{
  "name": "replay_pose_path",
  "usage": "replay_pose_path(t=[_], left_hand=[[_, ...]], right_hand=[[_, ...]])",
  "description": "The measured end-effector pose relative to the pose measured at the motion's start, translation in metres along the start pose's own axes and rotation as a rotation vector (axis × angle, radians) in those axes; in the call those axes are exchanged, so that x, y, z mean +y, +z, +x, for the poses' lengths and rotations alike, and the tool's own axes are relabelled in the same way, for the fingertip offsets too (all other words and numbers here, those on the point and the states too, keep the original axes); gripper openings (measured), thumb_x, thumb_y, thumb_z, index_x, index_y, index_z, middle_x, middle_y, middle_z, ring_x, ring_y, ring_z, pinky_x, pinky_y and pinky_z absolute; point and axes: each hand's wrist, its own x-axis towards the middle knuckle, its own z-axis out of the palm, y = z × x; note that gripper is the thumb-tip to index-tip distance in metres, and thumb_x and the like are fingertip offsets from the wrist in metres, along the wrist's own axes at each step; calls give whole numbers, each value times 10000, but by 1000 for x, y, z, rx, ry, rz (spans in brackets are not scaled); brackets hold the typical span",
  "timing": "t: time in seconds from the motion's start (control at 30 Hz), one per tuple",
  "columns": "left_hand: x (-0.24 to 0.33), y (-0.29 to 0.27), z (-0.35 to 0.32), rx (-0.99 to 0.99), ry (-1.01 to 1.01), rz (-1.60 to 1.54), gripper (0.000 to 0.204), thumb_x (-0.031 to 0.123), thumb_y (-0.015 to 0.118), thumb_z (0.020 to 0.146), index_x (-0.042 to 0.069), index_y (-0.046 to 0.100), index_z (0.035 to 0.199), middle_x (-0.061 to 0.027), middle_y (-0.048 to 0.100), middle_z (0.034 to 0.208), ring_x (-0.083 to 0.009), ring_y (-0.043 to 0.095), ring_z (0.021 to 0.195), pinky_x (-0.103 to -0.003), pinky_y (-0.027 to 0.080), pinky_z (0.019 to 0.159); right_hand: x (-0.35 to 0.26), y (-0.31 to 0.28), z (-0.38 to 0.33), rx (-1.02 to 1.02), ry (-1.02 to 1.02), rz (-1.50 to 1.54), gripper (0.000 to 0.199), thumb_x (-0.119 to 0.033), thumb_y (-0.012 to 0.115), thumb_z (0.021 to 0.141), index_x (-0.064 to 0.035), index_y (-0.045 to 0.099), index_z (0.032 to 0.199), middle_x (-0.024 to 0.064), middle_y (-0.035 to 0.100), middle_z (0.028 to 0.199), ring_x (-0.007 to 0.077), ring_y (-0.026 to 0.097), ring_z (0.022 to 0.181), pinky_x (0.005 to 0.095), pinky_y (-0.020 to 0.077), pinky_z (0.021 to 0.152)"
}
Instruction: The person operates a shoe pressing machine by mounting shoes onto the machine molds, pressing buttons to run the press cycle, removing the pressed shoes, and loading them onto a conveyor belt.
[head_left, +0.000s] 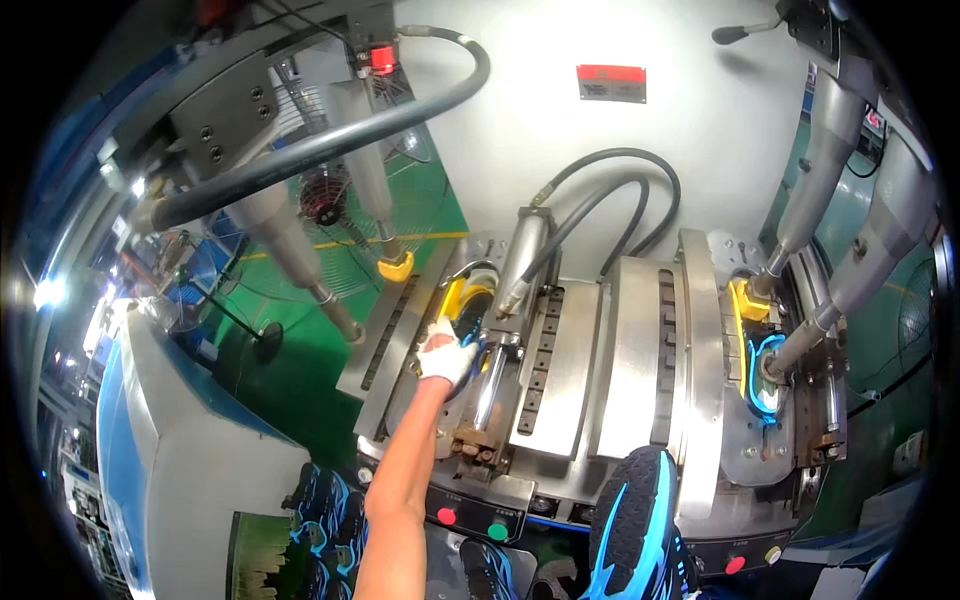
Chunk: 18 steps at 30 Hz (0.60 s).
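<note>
My left hand (447, 357), in a white glove, reaches into the left station of a metal press. Its fingers are closed round a dark shoe (473, 314) with blue trim, which rests against a yellow pad (453, 297). Part of that shoe is hidden by the glove. Close to me at the lower edge, another black and blue shoe (632, 520) stands toe up, its dark sole showing. My right hand does not show. At the right station, a blue-edged shoe (766, 375) sits beneath metal press rods (800, 340), beside a yellow block (748, 302).
Several black and blue shoes (325, 520) lie at the lower left. Red (446, 516) and green (498, 531) buttons line the press front. A thick black hose (330, 140) arches over the left side. Curved steel plates (560, 370) fill the middle.
</note>
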Motion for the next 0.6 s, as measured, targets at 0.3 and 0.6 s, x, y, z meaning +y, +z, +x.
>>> replay_pose_path(t=[0.3, 0.6], left_hand=[[9, -151, -93, 136, 70, -357, 743, 383, 858, 742, 9, 566, 1313, -254, 658, 1240, -366, 654, 1149, -439, 514, 1001], [-140, -178, -391, 220, -151, -550, 642, 180, 880, 669, 10, 588, 1215, -149, 673, 1073, -262, 670, 1001, -381, 538, 906]], right_hand=[[13, 40, 36, -51, -38, -116, 512, -141, 864, 771, 19, 612, 1187, 73, 646, 1073, 156, 610, 922, 307, 494, 794], [3, 257, 186, -341, -219, -302, 259, -95, 757, 871, 27, 693, 1091, 77, 724, 865, 145, 680, 777, 325, 583, 709]])
